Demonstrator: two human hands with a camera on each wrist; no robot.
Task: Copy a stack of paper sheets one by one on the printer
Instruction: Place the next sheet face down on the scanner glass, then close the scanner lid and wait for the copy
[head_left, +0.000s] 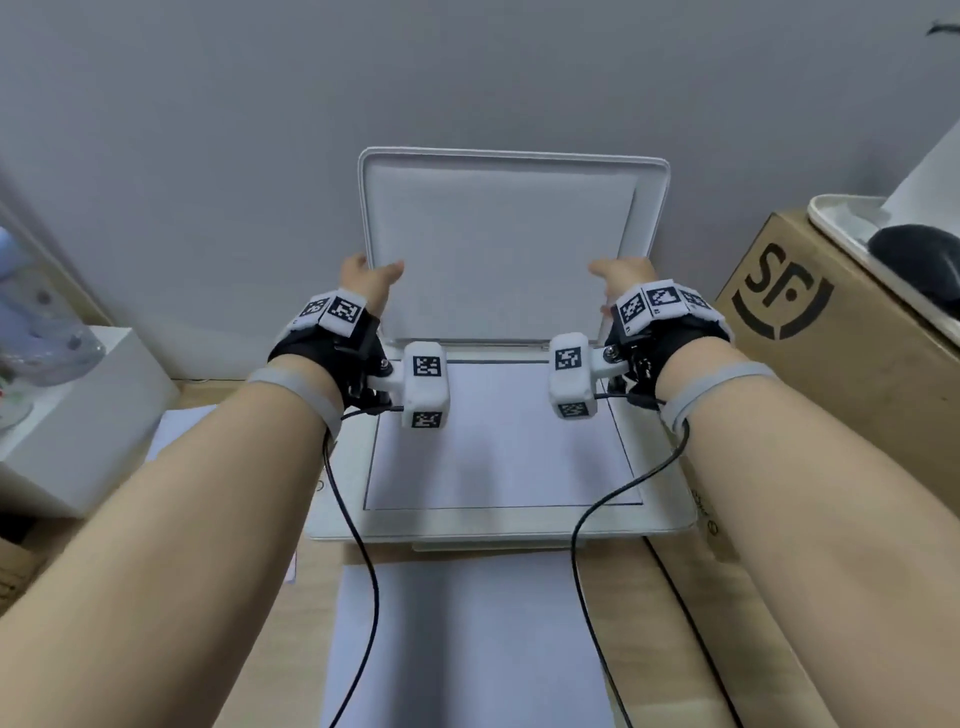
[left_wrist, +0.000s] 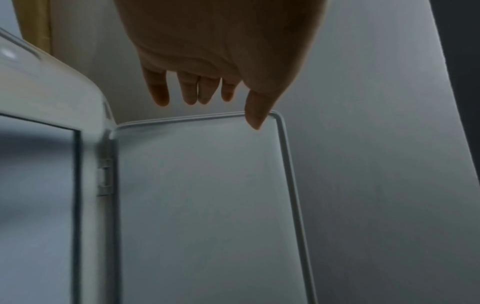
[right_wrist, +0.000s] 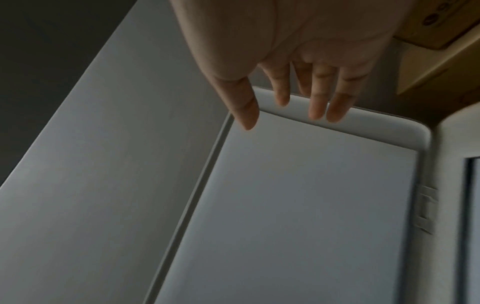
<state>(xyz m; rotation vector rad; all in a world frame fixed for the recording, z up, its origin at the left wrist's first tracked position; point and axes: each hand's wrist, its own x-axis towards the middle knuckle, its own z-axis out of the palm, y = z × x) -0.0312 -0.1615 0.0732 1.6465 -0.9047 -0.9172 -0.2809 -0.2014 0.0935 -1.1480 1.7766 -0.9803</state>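
Head view: raised printer lid (head_left: 511, 244) between left fingers (head_left: 358, 262) and right fingers (head_left: 602, 270).

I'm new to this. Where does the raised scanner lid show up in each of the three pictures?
Head view: the lid stands open at upper centre, between the left hand and right hand.
Left wrist view: the lid fills lower centre, below the fingers.
Right wrist view: the lid fills lower centre-right.
Shared landmark: the scanner glass, beside the lid's hinge edge in every view.
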